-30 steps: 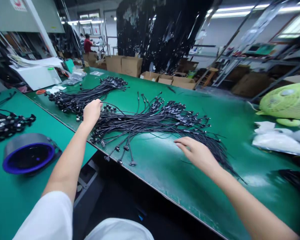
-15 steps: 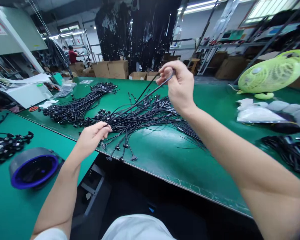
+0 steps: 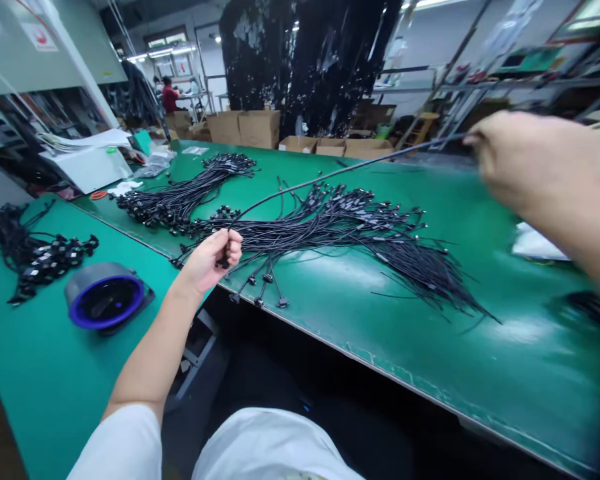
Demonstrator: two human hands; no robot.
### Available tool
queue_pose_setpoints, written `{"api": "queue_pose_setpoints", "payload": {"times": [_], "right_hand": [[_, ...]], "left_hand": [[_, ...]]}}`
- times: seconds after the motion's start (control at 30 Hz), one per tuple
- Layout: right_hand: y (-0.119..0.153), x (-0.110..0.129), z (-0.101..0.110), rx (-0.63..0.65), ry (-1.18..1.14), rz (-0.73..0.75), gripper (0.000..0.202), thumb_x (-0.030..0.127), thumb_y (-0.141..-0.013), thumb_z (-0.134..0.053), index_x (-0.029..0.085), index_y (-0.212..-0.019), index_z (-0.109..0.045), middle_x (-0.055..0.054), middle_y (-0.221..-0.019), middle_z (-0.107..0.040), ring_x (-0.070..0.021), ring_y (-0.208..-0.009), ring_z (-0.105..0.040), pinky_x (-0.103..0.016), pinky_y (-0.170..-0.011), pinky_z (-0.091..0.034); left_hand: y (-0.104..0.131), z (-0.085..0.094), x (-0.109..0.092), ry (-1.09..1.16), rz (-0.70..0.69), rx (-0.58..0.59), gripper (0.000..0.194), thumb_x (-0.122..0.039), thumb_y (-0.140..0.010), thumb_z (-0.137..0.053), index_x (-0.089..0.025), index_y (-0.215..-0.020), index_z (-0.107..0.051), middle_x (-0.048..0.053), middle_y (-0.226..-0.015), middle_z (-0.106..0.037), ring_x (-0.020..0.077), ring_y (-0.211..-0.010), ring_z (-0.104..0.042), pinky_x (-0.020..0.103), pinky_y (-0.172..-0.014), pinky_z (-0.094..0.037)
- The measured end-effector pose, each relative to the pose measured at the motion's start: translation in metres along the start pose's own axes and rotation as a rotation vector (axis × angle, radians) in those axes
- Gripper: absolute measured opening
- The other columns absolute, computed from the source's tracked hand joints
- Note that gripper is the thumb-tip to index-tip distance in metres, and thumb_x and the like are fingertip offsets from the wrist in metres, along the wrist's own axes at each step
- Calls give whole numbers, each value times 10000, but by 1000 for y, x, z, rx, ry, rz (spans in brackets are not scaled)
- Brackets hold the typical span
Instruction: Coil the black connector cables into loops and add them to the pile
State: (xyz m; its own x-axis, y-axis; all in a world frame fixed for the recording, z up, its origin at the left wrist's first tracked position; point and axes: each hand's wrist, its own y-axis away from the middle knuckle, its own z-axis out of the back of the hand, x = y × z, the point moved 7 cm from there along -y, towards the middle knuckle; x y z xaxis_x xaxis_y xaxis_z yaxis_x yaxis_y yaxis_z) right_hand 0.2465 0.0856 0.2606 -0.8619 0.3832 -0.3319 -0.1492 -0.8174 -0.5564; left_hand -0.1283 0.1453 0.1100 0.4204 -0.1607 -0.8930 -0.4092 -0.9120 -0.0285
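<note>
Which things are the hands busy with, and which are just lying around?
Busy with:
long thin black cable, stretched between left hand and right hand
heap of thin black cables below, probably

Just lying about, it seems:
round grey tub with purple rim
white rectangular box
brown cardboard boxes

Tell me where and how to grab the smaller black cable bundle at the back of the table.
I'd take the smaller bundle by its middle, from above, with the grip across its length: it looks narrow and gathered there, while both ends fan out into plugs.
</note>
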Motion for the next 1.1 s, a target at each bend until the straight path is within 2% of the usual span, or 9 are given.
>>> {"api": "queue_pose_setpoints", "payload": {"times": [0.13, 0.27, 0.33, 0.43, 0.53, 0.6, 0.8, 0.97, 1.1], "right_hand": [[83, 35, -14, 278, 122, 321, 255, 46, -903, -430, 139, -1066, -603, -115, -851, -636, -129, -551, -531, -284, -481, -133], [167, 93, -1, 358, -245, 594, 135, 108, -880, -517, 180, -947, -609, -57, -810, -644, -123, -567, -557, -252, -456, -167], [184, 112, 12, 294, -405, 650, 142, 191, -939, -475, 175, -895, -608, -39, -760, -640, -115, -573, -563, -248, -468, -182], [175, 108, 15, 209, -497, 544, 272, 321, -975, -449, 163, -826, -612, -40, -729, -645, -123, -609, -581, -257, -482, -193], [156, 81, -6, 305, -670, 425, 315, 454, -925, -525, 174, -832, -633, -36, -776, -681, -143, -679, -605, -239, -532, -282], [152, 61, -24, 406, -846, 392, 309, 467, -917, -517, 191, -879, -651, -28, -822, -698, -150, -721, -616, -237, -608, -366], [168, 12, -71, 366, -1032, 177, 370, 476, -933, -415, 204, -897, -663, -61, -868, -697, -196, -788, -631, -309, -722, -469], [190, -2, -79, 152, -841, 136, 350, 398, -965, -393, 174, -1026, -654, -83, -852, -670, -204, -757, -624, -313, -673, -457], [224, 47, -45, 146, -584, 492, 324, 249, -975, -369, 173, -832, -650, -42, -684, -624, -158, -566, -544, -292, -558, -343]], "left_hand": [[1, -21, 21, -179, -44, 63, 319, -452, -843, -650, -135, -878, -664, 52, -798, -661, 126, -689, -641, 185, -532, -473], [11, -79, 43, -573, -300, 208, 326, -434, -935, -506, -154, -960, -672, 101, -1068, -667, 197, -1004, -628, 275, -807, -512], [22, -111, 64, -691, -339, 349, 312, -396, -961, -462, -168, -995, -672, 98, -1127, -656, 202, -1085, -588, 312, -961, -447], [37, -137, 102, -680, -140, 553, 320, -400, -969, -445, -174, -993, -669, 35, -791, -641, 149, -773, -598, 284, -814, -483], [49, -138, 119, -339, 224, 697, 346, -426, -953, -474, -145, -913, -672, -76, -495, -330, 67, -431, -318, 192, -500, -427], [53, -132, 109, -5, 377, 694, 312, -370, -949, -498, -121, -879, -673, -107, -485, -193, 40, -386, -149, 130, -381, -333], [37, -83, 55, 656, 253, 294, 355, -238, -999, -383, -53, -1264, -528, -106, -467, -273, 42, -328, -261, 47, -307, -310], [33, -71, 54, 678, 204, 233, 407, -239, -981, -462, -94, -1361, -456, -89, -499, -429, 31, -374, -417, 37, -332, -347], [26, -86, 71, 259, 99, 242, 456, -243, -835, -697, -169, -1269, -577, 8, -818, -649, 68, -686, -617, 101, -544, -493]]}}
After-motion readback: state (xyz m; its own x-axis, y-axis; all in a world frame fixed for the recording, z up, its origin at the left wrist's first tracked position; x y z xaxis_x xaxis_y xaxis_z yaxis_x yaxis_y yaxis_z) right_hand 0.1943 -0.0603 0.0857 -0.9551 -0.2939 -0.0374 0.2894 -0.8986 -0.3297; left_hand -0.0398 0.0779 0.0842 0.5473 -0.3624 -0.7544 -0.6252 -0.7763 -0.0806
